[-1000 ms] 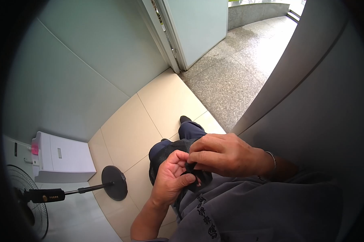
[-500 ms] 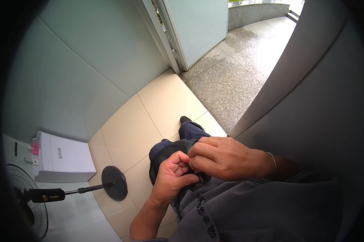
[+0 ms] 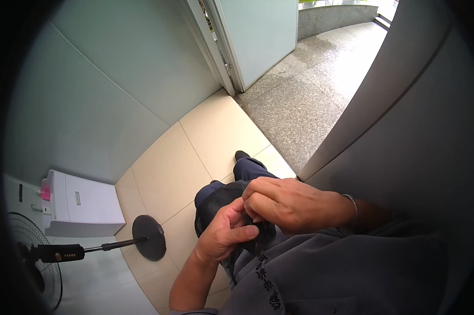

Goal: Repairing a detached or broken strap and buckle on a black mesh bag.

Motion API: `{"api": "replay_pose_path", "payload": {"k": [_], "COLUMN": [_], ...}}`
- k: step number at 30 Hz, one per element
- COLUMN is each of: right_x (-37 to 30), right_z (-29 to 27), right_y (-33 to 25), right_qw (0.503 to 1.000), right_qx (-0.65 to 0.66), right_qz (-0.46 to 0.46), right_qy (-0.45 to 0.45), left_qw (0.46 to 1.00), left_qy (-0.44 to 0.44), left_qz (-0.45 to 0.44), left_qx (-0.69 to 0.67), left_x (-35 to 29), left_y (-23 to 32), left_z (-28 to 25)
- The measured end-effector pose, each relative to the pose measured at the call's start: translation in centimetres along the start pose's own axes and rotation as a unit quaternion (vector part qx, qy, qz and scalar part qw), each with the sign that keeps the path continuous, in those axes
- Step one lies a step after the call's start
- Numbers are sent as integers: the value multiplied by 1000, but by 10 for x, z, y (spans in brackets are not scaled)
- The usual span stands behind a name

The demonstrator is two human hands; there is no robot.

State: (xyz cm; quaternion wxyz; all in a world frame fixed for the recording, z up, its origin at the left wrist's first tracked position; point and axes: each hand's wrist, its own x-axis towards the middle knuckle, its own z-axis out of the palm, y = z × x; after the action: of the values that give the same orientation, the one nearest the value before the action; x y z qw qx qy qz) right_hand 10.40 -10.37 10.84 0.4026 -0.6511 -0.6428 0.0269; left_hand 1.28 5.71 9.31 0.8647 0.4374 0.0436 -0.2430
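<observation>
Pale tiled floor (image 3: 166, 168) is seen; a standing fan (image 3: 61, 254) is placed at left. Black mesh cloth (image 3: 209, 209) is draped over the lap, beneath both hands. Right hand (image 3: 294, 206): fingers bunched at the left fingertips; whether anything is pinched cannot be told. Left hand (image 3: 222, 235): fingers curled, grip hidden. Right wrist is ringed by a bracelet (image 3: 357, 208).

Black mesh cloth (image 3: 214, 206) partly hidden behind left grip (image 3: 224, 234); fan (image 3: 59, 254) cut off by dark left edge.
</observation>
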Motion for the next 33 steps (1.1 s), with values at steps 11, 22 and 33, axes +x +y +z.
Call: {"api": "replay_pose_path", "payload": {"k": [11, 22, 33], "right_x": [0, 4, 2], "right_z": [10, 6, 5], "right_y": [-3, -3, -3], "right_qw": [994, 983, 997], "right_qx": [-32, 34, -49], "right_qz": [-16, 6, 10], "right_qy": [105, 178, 65], "left_qw": [995, 994, 994], "left_qy": [1, 17, 34], "left_qz": [82, 102, 92], "left_qx": [-55, -34, -42], "left_x": [3, 2, 2], "left_y": [-5, -5, -8], "left_z": [3, -2, -3]}}
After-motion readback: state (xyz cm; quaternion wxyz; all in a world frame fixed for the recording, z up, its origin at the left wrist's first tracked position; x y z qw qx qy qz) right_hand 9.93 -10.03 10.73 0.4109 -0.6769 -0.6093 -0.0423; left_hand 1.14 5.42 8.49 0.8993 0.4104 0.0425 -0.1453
